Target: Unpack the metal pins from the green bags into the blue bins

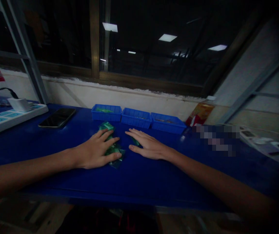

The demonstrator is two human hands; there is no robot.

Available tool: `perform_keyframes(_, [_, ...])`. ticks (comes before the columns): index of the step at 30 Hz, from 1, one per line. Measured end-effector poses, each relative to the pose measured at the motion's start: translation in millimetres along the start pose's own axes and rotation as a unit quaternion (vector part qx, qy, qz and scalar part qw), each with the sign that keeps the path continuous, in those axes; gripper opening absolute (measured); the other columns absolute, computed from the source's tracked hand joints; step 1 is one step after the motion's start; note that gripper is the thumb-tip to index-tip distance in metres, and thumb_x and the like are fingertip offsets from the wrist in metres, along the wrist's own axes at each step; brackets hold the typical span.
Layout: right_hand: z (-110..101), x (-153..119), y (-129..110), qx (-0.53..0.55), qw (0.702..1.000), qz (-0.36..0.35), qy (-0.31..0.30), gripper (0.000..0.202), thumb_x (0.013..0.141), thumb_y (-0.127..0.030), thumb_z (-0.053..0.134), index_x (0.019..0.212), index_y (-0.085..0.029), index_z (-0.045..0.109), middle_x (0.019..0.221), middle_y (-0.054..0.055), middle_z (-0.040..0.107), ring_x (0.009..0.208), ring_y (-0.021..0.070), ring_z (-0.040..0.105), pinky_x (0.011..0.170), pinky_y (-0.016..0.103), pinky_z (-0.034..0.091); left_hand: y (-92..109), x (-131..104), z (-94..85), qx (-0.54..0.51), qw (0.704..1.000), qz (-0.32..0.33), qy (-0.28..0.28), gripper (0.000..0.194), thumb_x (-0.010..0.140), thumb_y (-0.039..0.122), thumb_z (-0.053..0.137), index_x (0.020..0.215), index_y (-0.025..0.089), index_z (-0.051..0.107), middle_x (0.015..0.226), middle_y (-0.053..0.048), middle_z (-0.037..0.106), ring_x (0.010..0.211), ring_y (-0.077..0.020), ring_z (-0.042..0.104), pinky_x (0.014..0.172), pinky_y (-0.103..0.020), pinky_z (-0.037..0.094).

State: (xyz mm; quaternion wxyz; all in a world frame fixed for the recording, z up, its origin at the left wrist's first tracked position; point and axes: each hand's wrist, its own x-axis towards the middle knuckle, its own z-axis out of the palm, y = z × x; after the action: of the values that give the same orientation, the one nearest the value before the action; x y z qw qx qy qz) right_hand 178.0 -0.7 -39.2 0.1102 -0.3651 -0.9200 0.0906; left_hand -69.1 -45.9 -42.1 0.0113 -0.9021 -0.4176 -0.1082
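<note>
My left hand (99,149) lies with its fingers spread over several green plastic packets (113,149) on the blue table (139,182). More green shows beyond its fingertips. To the right, my right hand (145,144) is held flat, fingers stretched out and pointing left. A small green piece (135,141) shows between its thumb and fingers, partly hidden by the hand. Whether that hand touches the piece, I cannot tell. Behind both hands, three blue trays stand in a row: the left tray (106,117) holds green items, the middle tray (136,122) and right tray (167,126) hold small things too dim to name.
A black phone (57,117) lies at the back left, beside a white power strip (15,117) with a plugged-in charger (19,104). An orange and red packet (200,113) leans at the back right. Another white strip (263,141) lies at the far right.
</note>
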Motion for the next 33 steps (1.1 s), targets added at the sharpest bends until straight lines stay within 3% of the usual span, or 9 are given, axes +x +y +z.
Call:
perform_keyframes(4, [7, 26, 4, 0.059, 0.993, 0.019, 0.1, 0.041, 0.093, -0.04, 0.024, 0.121, -0.021, 0.045, 0.121, 0.009, 0.051, 0.114, 0.0177, 0.046, 0.097, 0.04, 0.036, 23, 36, 4.9, -0.033, 0.994, 0.102, 0.036, 0.055, 0.084, 0.056, 0.036, 0.12, 0.018, 0.049, 0.128, -0.014, 0.045, 0.118, -0.0293, 0.037, 0.097, -0.047, 0.033])
perform_keyframes(7, [9, 37, 13, 0.081, 0.98, 0.081, 0.165, 0.033, 0.092, -0.034, 0.03, 0.113, -0.017, 0.049, 0.101, 0.007, 0.058, 0.099, 0.0162, 0.053, 0.09, 0.036, 0.04, 23, 55, 5.1, -0.068, 0.991, 0.096, 0.061, 0.043, 0.086, 0.048, 0.037, 0.112, 0.016, 0.052, 0.11, -0.011, 0.056, 0.104, -0.0243, 0.047, 0.091, -0.043, 0.039])
perform_keyframes(10, [10, 38, 18, 0.076, 0.974, 0.098, 0.188, 0.034, 0.084, -0.026, 0.046, 0.116, -0.015, 0.045, 0.088, 0.004, 0.058, 0.086, 0.0153, 0.054, 0.082, 0.033, 0.042, 15, 57, 3.6, -0.092, 0.988, 0.074, 0.102, 0.037, 0.089, 0.041, 0.034, 0.113, 0.017, 0.048, 0.11, -0.009, 0.055, 0.103, -0.0205, 0.049, 0.09, -0.038, 0.04])
perform_keyframes(14, [10, 30, 12, -0.014, 0.976, 0.05, 0.211, 0.023, 0.085, -0.026, 0.043, 0.102, -0.016, 0.055, 0.094, 0.007, 0.056, 0.092, 0.0186, 0.05, 0.085, 0.036, 0.038, -1, 53, -2.0, -0.037, 0.986, 0.029, 0.163, 0.037, 0.088, 0.041, 0.036, 0.109, 0.015, 0.051, 0.11, -0.009, 0.056, 0.102, -0.0208, 0.051, 0.087, -0.036, 0.041])
perform_keyframes(19, [3, 23, -3, -0.032, 0.977, -0.026, 0.211, 0.03, 0.091, -0.03, 0.032, 0.094, -0.017, 0.058, 0.092, 0.007, 0.059, 0.093, 0.0186, 0.047, 0.087, 0.037, 0.035, -20, 56, -5.5, -0.006, 0.985, -0.066, 0.162, 0.039, 0.09, 0.042, 0.029, 0.095, 0.017, 0.058, 0.085, -0.006, 0.064, 0.076, -0.0175, 0.059, 0.067, -0.031, 0.044])
perform_keyframes(23, [-1, 22, -5, 0.011, 0.978, -0.041, 0.204, 0.033, 0.092, -0.031, 0.03, 0.088, -0.017, 0.06, 0.087, 0.005, 0.061, 0.091, 0.0172, 0.049, 0.087, 0.036, 0.035, -21, 58, -1.9, -0.014, 0.985, -0.068, 0.16, 0.036, 0.088, 0.04, 0.032, 0.092, 0.017, 0.059, 0.088, -0.006, 0.063, 0.074, -0.0165, 0.058, 0.063, -0.029, 0.042])
perform_keyframes(27, [-1, 22, -1, 0.017, 0.977, -0.042, 0.21, 0.029, 0.09, -0.032, 0.036, 0.084, -0.017, 0.06, 0.084, 0.005, 0.062, 0.088, 0.0167, 0.049, 0.085, 0.036, 0.036, -17, 57, 2.4, -0.016, 0.987, -0.085, 0.138, 0.037, 0.085, 0.044, 0.037, 0.103, 0.016, 0.055, 0.097, -0.009, 0.062, 0.076, -0.0193, 0.059, 0.064, -0.032, 0.043])
perform_keyframes(33, [3, 22, -1, 0.008, 0.979, -0.07, 0.19, 0.023, 0.088, -0.03, 0.041, 0.084, -0.018, 0.06, 0.082, 0.004, 0.061, 0.086, 0.0167, 0.049, 0.082, 0.035, 0.037, -26, 63, 9.6, -0.115, 0.98, -0.095, 0.129, 0.036, 0.078, 0.039, 0.048, 0.106, 0.016, 0.051, 0.094, -0.008, 0.062, 0.073, -0.0179, 0.058, 0.066, -0.032, 0.043])
